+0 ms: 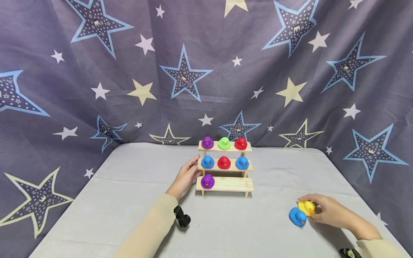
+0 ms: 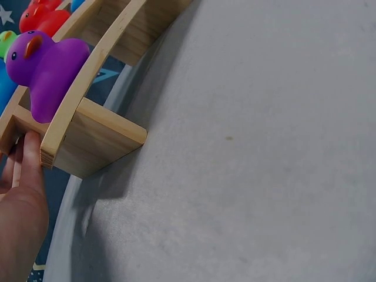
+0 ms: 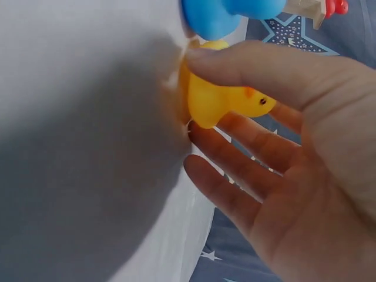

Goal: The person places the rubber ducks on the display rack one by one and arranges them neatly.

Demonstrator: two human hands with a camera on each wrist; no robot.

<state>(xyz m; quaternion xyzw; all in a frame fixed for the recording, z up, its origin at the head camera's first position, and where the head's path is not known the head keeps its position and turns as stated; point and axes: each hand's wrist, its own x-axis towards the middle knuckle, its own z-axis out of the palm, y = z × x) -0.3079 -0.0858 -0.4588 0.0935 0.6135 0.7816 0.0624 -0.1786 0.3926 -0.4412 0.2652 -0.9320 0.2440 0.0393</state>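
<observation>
A three-tier wooden display rack (image 1: 230,184) stands on the cloth-covered table, with rubber ducks on each tier. My left hand (image 1: 187,177) touches the rack's left end near the middle tier, fingers fairly straight. In the left wrist view, those fingers (image 2: 30,158) reach beside the rack behind the lowest board, near a purple duck (image 2: 50,70). Far to the right, my right hand (image 1: 333,211) holds a yellow rubber duck (image 1: 305,206) between thumb and fingers, low over the table. A blue duck (image 1: 297,217) sits right against it, on the near side.
The top tier carries purple (image 1: 207,142), green (image 1: 224,143) and red (image 1: 241,143) ducks. On the middle tier are blue (image 1: 208,162), red (image 1: 224,162) and blue (image 1: 242,163) ducks. A star-patterned curtain (image 1: 206,107) hangs behind the grey table cloth (image 1: 245,225).
</observation>
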